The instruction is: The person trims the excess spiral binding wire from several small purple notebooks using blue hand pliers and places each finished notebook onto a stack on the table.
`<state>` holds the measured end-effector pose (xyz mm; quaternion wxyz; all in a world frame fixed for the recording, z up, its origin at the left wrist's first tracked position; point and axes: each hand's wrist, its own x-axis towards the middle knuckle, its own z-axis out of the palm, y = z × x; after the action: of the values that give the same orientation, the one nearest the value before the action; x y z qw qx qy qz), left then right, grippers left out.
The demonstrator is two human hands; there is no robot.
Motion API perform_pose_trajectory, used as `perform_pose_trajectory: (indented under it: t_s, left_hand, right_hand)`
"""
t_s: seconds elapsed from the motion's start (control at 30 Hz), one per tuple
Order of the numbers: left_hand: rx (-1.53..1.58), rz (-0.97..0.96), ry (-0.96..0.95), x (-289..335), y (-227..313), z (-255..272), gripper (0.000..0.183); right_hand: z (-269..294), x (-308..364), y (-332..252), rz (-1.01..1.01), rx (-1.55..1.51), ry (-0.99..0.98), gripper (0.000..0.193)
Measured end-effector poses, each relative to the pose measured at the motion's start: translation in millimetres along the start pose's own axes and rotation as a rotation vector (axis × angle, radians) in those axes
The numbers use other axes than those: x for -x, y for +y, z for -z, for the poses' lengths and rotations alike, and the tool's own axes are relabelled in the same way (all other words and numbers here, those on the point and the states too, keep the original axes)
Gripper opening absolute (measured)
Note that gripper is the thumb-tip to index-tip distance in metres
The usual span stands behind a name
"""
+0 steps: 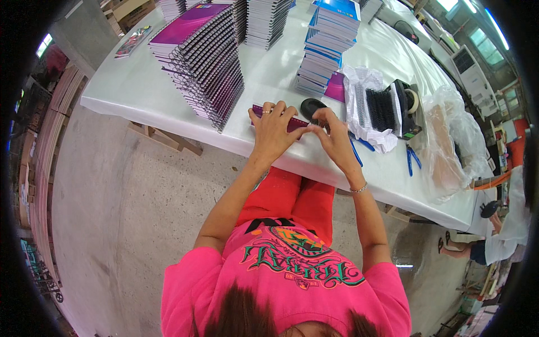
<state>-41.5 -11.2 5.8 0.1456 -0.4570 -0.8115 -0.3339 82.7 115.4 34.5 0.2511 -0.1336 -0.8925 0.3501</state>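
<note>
At the table's near edge my left hand (274,132) is closed over a narrow purple-covered book (296,124), with a row of small marks along its edge. My right hand (336,137) pinches at the right end of that book, its thumb close to the left thumb. What lies between the right fingertips is too small to make out. Just behind the hands sits a rounded black object (312,107). To the right, black spiral binding coils (380,109) lie on crumpled white paper (387,139). Blue-handled pliers (356,150) rest by my right wrist.
A tall stack of purple spiral notebooks (199,62) stands left, and a stack of blue-covered books (328,48) behind. More blue-handled pliers (412,159), a tape roll (413,102) and clear plastic (457,135) are on the right. Another person (499,241) is at the far right.
</note>
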Motion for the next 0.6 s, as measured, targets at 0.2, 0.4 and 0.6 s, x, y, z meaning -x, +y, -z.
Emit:
perform_pose_trajectory:
  t_s: [0.2,0.4,0.6]
  left_hand:
    - [0.094,0.023,-0.111,1,-13,9,0.030]
    - [0.340,0.099,0.086,5,-22,12,0.034]
    - [0.347,0.181,0.132,20,-28,9,0.038]
  right_hand:
    - [-4,-5,1,0.060,0.149,0.010,0.013]
    - [-6,-11,-8,0.125,0.257,0.069,0.014]
    - [-4,-16,4,0.039,0.057,-0.084,0.015]
